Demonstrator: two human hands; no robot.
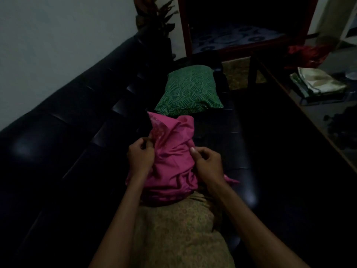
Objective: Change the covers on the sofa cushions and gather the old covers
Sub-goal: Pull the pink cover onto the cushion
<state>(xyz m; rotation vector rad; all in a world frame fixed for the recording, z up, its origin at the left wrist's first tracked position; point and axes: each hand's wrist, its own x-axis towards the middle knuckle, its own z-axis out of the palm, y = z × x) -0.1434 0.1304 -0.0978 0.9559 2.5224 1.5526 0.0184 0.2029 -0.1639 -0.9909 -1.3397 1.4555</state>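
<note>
From the head camera, in dim light, a pink cover sits bunched at the centre of the frame on the seat of a dark sofa, drawn over the far end of a cushion whose tan patterned fabric shows at lower centre. The left hand, just left of centre, pinches the cover's left edge between thumb and curled fingers, where a lighter printed patch of the pink cloth is turned outward. The right hand, just right of centre, has its fingers curled and its thumb laid on the cover's right side; it seems to gather a fold there, though the exact hold is hard to make out. Above the pink cover, in the upper middle, a green cushion with a scalloped pattern lies flat on the seat, nearly touching it. At the right edge, folded pale cloths rest on a glass-topped table.
</note>
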